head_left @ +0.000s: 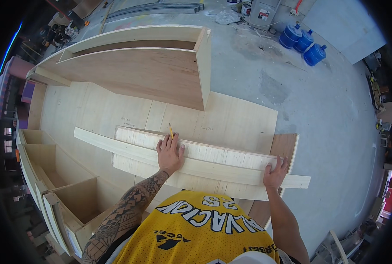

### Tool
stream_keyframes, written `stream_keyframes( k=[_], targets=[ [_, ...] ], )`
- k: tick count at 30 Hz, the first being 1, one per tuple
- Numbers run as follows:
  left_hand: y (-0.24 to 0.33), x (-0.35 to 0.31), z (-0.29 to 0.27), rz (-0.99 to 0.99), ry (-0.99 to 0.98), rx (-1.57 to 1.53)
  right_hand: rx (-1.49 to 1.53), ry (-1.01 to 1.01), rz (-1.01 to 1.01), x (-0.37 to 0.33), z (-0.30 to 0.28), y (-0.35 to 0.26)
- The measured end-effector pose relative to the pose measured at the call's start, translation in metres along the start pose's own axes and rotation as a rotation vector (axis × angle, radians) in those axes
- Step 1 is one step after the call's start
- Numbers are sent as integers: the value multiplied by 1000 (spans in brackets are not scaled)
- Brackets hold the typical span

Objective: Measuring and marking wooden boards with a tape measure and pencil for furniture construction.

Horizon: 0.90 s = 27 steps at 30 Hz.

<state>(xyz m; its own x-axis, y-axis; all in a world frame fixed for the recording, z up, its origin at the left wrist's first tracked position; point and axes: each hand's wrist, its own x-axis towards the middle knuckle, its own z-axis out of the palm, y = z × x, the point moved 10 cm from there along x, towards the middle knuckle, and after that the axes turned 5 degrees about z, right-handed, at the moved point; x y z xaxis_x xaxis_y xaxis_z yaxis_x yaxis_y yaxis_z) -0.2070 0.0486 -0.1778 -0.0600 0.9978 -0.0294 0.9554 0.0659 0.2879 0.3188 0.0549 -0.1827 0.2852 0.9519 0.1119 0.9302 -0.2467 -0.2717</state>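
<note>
My left hand (170,154) rests over a long pale wooden strip (218,170) and a plywood panel (231,156) beside it, with a yellow pencil (171,129) held between its fingers. Toward the right end, my right hand (275,173) lies across the same strip. Its fingers curl at the panel's far edge, and the thumb stands apart. The strip runs slightly askew along the panel and sticks out past both its ends. Both pieces lie on a broad plywood sheet (244,114) with faint pencil marks.
Beyond the pieces stands a long plywood box (147,70). An open wooden compartment unit (79,202) flanks me at left. A brown board (285,143) lies under the sheet's right end. Blue water jugs (304,42) and metal bars (156,9) are on the concrete floor farther off.
</note>
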Motion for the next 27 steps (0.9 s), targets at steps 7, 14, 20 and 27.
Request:
stream_keyframes(
  k=[7,14,20,27],
  targets=[
    [-1,0,0,-1,-8,-3,2,3,11,0,-1,-1],
    [0,-1,0,-1,-17,2,0,-3,10,-1,0,1],
    [-1,1,2,-8,-27,10,11,5,2,0,0,1],
    [-1,1,1,-11,-23,8,2,5,-1,0,0,-1]
  ],
)
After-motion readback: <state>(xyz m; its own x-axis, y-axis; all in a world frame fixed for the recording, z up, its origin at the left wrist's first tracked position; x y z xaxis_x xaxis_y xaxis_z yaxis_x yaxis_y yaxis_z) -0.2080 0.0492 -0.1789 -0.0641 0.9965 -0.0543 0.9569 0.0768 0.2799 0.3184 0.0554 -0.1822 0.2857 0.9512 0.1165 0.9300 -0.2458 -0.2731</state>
